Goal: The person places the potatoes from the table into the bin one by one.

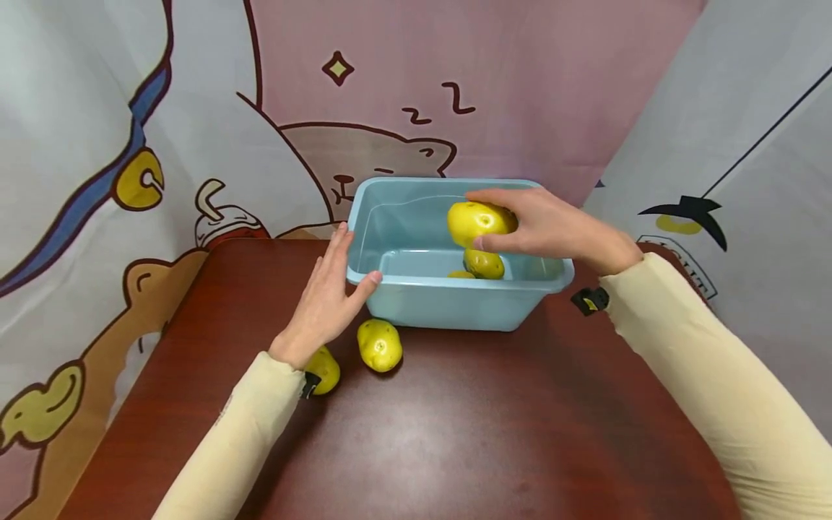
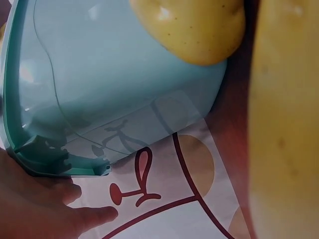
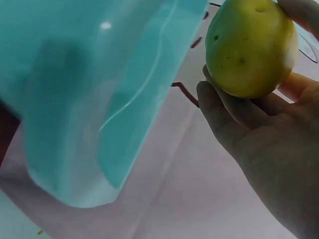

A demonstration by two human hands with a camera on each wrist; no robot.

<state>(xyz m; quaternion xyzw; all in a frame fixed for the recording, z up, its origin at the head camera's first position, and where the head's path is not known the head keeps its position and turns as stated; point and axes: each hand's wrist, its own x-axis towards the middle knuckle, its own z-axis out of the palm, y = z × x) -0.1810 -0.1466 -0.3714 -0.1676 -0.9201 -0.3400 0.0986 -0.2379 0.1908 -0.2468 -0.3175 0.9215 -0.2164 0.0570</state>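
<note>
A yellow potato sits over the opening of the blue bin, gripped between the right hand's thumb and fingers. A low, gentle release would probably work best, sparing the potato beneath a knock. A sliver of another shows in the bin. The left hand, fingers straight, touches the rim, a good steadying spot. Two loose potatoes lie on the table.

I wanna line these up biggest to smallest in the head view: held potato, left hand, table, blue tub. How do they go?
1. Table
2. Blue tub
3. Left hand
4. Held potato, partly covered by the right hand
</note>
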